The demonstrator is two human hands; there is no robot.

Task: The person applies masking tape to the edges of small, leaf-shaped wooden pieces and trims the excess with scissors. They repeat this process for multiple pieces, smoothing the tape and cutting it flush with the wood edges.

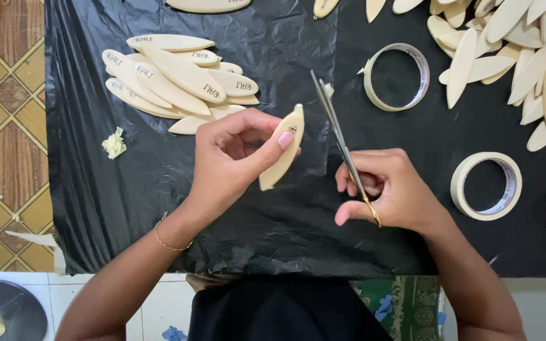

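1. The left hand [235,155] pinches a pale, leaf-shaped wooden blank [282,158] between thumb and curled fingers, holding it upright and slightly tilted above the middle of the black plastic sheet [96,202] that covers the worktop.
2. A strip of masking tape seems to wrap the blank's upper tip, though the view is too small to be sure.
3. The right hand [390,192] is closed around the handles of a pair of scissors [342,148]; the blades point up and away, nearly shut, just beside the blank's right edge but apart from it.
4. A thin bracelet [169,240] circles the left wrist.
5. Toward the sheet's far left corner lies a stack of lettered blanks [181,82], overlapping one another.
6. A crumpled scrap of tape [114,143] sits near the sheet's left edge, below that stack.
7. A thin tape roll [397,77] lies beyond the scissors, at the far middle of the sheet.
8. A thicker tape roll [486,185] lies to the right of the right hand, near it but not touching.
9. A loose heap of plain blanks [513,57] fills the far right corner.
10. Patterned floor tiles [4,126] show past the sheet's left edge.
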